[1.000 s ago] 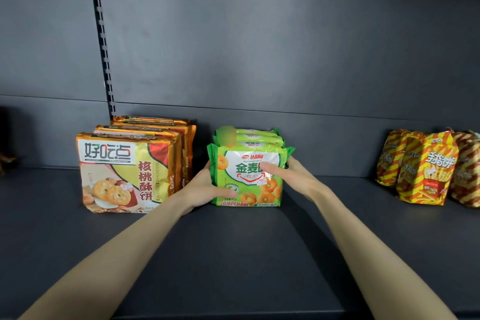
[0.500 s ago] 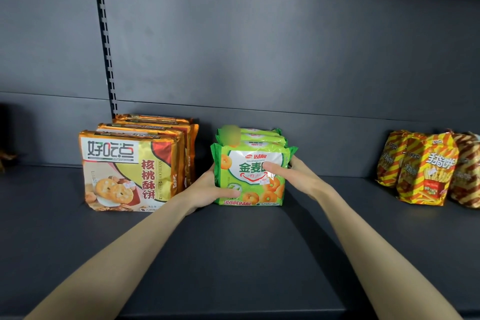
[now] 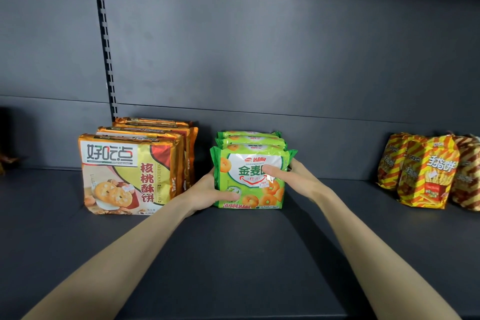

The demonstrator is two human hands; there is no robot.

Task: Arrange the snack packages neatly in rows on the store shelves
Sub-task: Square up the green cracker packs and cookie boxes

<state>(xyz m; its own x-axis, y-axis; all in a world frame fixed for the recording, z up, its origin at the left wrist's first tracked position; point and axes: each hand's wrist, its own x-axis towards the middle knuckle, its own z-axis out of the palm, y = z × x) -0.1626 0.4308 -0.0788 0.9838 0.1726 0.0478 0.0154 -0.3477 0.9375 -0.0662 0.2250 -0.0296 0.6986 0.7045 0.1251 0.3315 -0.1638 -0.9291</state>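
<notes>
A row of green plastic biscuit packets stands upright mid-way along the dark grey metal shelf. The left hand and right hand clasp its sides, thumbs curled across the front packet. Orange-gold foil cookie packets stand just beside it, on the left.

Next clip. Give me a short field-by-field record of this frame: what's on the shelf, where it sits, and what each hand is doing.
setting: dark grey store shelf, head view
left grip: hand holds front green package at its left edge, thumb on the face
right grip: hand holds the same package at its right edge, thumb on the face
green row: three packages visible, upright, front to back
orange packages: upright row to the left, apart from the green
striped packages: far right, leaning, untouched
</notes>
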